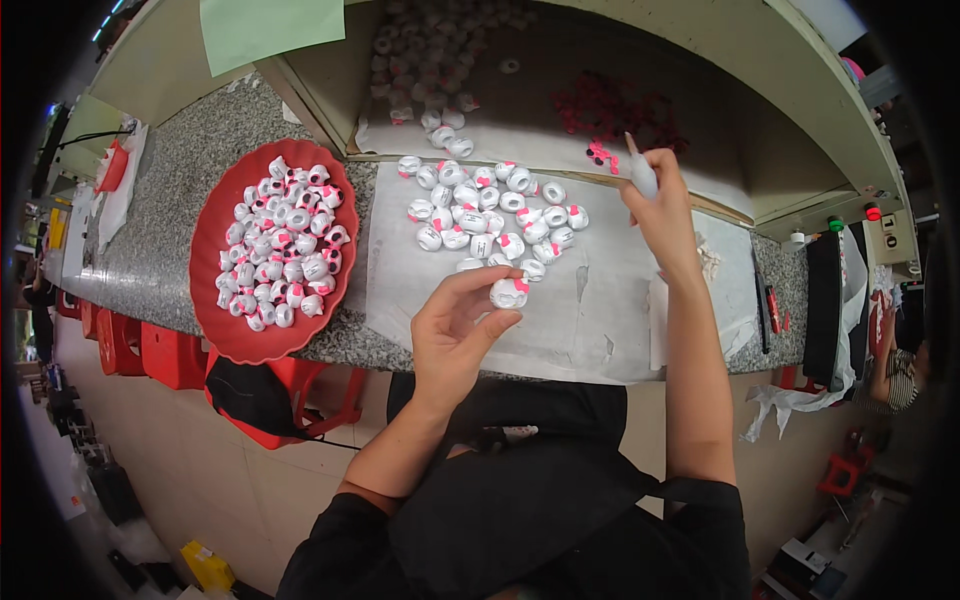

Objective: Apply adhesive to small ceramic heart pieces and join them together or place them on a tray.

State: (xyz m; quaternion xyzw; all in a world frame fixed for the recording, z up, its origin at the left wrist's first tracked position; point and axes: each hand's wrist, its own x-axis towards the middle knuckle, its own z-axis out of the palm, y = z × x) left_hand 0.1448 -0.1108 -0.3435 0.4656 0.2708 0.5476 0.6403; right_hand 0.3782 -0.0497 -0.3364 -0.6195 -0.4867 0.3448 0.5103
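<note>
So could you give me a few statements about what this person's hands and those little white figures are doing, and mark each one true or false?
1. The left hand holds one small white figure in its fingers. True.
2. The right hand is empty. False: it grips a white pen-like tool.
3. The red tray sits to the person's left, full of white figures. True.
4. The loose pile of figures lies on the floor. False: it lies on a white sheet on the counter.
5. Both hands rest inside the red tray. False: both are over the white sheet.
</note>
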